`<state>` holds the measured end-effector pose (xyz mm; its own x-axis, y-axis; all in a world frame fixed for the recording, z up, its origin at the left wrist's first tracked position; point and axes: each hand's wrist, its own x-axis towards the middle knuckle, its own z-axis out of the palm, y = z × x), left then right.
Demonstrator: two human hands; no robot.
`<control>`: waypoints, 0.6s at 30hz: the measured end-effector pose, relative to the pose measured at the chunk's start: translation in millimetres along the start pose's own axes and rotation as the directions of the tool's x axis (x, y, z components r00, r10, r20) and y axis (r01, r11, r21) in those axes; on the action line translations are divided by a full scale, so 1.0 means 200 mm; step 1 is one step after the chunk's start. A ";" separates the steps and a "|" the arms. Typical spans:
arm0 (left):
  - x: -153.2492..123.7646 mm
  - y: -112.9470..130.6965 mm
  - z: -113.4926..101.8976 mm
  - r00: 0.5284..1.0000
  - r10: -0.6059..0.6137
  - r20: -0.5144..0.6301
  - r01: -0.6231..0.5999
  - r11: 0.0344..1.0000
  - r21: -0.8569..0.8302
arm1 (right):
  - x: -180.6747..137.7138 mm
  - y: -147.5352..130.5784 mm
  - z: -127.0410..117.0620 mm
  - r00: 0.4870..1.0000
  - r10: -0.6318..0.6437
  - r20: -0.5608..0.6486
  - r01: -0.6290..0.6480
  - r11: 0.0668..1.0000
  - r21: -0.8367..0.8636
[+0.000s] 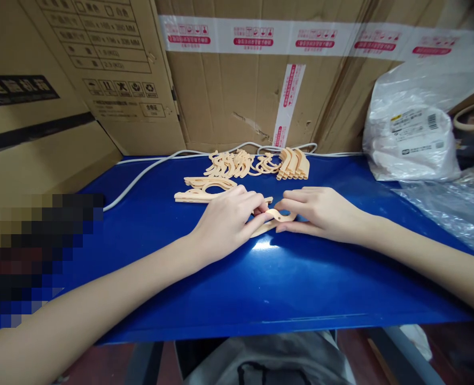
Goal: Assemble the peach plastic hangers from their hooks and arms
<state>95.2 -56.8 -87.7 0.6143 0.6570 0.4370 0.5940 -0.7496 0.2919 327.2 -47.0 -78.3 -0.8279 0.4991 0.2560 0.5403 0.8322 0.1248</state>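
Both hands meet over the middle of the table on beige plastic parts of what looks like a folding clothes hanger. My left hand (231, 219) pinches one end of a curved hanger piece (280, 217); the fingers hide part of it. From the other side, my right hand (319, 211) grips the same piece between thumb and fingers. Under the hands a long, slightly bent hanger arm (264, 229) shows, partly covered. Just behind my left hand lie several hangers put together (192, 196), stacked flat.
Farther back are a heap of loose hooks (231, 163) and a row of nested curved arms (293, 163). A white cable (140, 179) runs along the back of the blue table (301, 289). Cardboard boxes (228, 96) wall the back and left; a plastic-wrapped package (413, 139) sits right.
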 end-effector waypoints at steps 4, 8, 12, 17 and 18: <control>0.00 0.01 0.00 1.000 -0.012 -0.006 0.012 1.000 -0.008 | 0.00 0.00 0.00 1.000 -0.024 0.001 0.024 0.995 -0.099; -0.01 0.00 0.02 1.000 0.020 -0.002 -0.019 1.000 0.021 | -0.01 0.06 -0.02 0.997 0.076 -0.009 -0.076 0.994 -0.076; -0.01 -0.01 0.05 0.992 0.079 0.101 -0.077 0.997 -0.025 | -0.04 0.14 -0.04 0.964 0.247 0.099 -0.249 0.968 0.014; -0.01 0.00 0.05 0.973 0.073 0.219 -0.057 0.995 -0.079 | -0.04 0.15 -0.04 0.916 0.308 0.256 -0.345 0.932 0.115; -0.01 0.00 0.05 0.971 0.061 0.231 -0.043 0.996 -0.084 | -0.04 0.15 -0.04 0.915 0.310 0.258 -0.355 0.923 0.151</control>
<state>98.9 -56.9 -96.6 0.7529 0.6104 0.2461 0.5215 -0.7814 0.3429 350.6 -28.9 -68.1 -0.6292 0.7768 0.0252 0.7695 0.6272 -0.1202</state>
